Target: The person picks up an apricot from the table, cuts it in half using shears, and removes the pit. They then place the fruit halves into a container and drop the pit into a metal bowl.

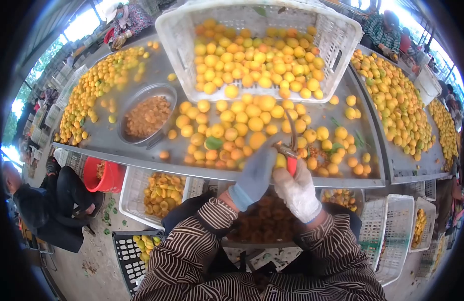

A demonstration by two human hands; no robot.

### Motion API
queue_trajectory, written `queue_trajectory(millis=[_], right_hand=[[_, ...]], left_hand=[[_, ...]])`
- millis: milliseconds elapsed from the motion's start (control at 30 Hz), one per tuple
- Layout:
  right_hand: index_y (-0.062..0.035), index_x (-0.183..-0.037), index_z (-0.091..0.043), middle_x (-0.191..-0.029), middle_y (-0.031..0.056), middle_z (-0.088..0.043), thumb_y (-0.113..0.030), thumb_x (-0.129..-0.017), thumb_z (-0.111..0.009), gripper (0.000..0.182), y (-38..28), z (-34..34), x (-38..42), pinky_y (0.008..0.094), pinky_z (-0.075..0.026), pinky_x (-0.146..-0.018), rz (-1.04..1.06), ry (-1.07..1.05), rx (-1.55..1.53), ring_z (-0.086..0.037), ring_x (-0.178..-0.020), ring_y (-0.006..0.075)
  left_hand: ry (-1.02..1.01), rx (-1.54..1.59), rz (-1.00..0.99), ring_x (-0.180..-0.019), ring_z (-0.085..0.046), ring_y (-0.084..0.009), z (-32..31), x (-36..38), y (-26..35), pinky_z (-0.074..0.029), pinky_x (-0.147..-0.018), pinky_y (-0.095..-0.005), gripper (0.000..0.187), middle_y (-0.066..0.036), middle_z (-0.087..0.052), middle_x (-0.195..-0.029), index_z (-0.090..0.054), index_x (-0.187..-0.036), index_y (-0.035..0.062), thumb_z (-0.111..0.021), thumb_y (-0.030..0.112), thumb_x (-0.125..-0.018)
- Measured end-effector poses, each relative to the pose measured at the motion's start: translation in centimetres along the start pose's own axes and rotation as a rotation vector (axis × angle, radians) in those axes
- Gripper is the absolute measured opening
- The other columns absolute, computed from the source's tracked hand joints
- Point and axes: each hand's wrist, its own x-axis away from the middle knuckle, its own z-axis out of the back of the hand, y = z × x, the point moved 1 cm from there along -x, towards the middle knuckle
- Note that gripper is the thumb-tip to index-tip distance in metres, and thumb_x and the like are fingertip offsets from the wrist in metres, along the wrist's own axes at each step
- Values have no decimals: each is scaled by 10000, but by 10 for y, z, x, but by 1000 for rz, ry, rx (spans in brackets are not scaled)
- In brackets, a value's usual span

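Note:
My right hand (298, 193), in a white glove, is closed around the red handle of a cutting tool that looks like pruning shears (292, 163). Its thin curved metal blade points up and away from me. Beside it, my left hand (254, 173) wears a blue-grey glove, with the fingers bent in by the tool's metal part. A yellow-green apricot (280, 160) shows between the two hands, apparently held by the left; the fingertips are partly hidden. Loose apricots (237, 120) lie on the metal table (156, 159) just beyond both hands.
A white crate (174, 55) of apricots tilts toward me at the back. Left of centre stands a metal bowl (122, 128) of brownish pieces. Below the table edge are a crate of halved fruit (162, 198), a red bucket (95, 175) and white crates (395, 236). A person (46, 205) sits at left.

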Motion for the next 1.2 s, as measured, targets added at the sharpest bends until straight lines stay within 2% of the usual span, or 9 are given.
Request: queue_trajectory(millis=[167,267,333,433,767,833,900,1033,1200], right_hand=[[24,-1401,-386,-969,20,-613,-331,-903,-696,686,-12,0,2,221,-479,-695,129,-97,495,-556,-778,73],[35,-1398,-384,-976,29,-618,-344,-906,-689,692,-7,-6,4,227,-486,-713,123,-88,451,-564,-789,79],[36,-1398,-382,-962,31,-622,-346,-909,-683,690,2,-5,3,226,-487,-715,124,-69,406,-564,-778,76],[33,-1323,-441,-869,11,-611,-351,-925,-658,593,15,-7,5,226,-481,-660,182,6,306,-553,-714,67],[-85,-1103,-526,-720,-62,-501,-272,-964,-592,243,17,-12,1,193,-329,-467,129,96,225,-410,-550,17],[-98,-1115,-535,-711,-67,-491,-267,-968,-587,230,11,-13,2,189,-305,-453,106,94,163,-386,-534,11],[36,-1282,-472,-1075,91,-594,-75,-967,-475,334,0,-15,6,288,-487,-824,-90,110,30,-593,-968,163],[47,-1302,-440,-1059,87,-602,-121,-984,-474,361,-2,-6,8,300,-497,-797,-10,53,202,-593,-960,158],[-113,-1251,-493,-768,-50,-522,-216,-945,-611,344,-3,-3,1,200,-319,-440,56,18,-49,-409,-529,22]], left_hand=[[-131,-106,6,-1183,-535,-242,14,6,16,-435,-1001,-351,486,-181,-515,-1334,-397,-1415,-26,-352,297,-1053],[-263,99,642,-1106,-573,-295,11,1,24,-469,-940,-376,487,-203,-538,-1290,-358,-1421,-49,-447,197,-1010],[164,-226,-273,-883,-621,-172,-4,13,-6,-501,-763,-314,357,-103,-622,-987,-520,-1234,-18,-441,267,-1035],[231,-459,-371,-855,-617,-216,-6,18,-19,-500,-731,-349,350,-117,-615,-967,-504,-1265,-17,-480,226,-1015],[247,-628,-337,-830,-600,-303,-18,14,-37,-473,-676,-366,349,-191,-602,-969,-519,-1169,-84,-563,102,-877],[181,-491,-32,-977,-563,-140,-19,13,-26,-457,-874,-266,472,-123,-640,-1112,-502,-1321,-80,-258,239,-1074],[180,-442,-19,-969,-569,-142,-20,13,-24,-458,-880,-268,470,-119,-643,-1092,-495,-1332,-75,-258,238,-1073],[169,-278,-97,-990,-573,-152,-21,10,-15,-456,-912,-279,452,-111,-630,-1097,-475,-1357,-64,-279,222,-1067],[161,-75,-50,-1077,-565,-184,-16,0,13,-444,-954,-305,425,-121,-591,-1194,-435,-1379,-62,-322,189,-1055]])
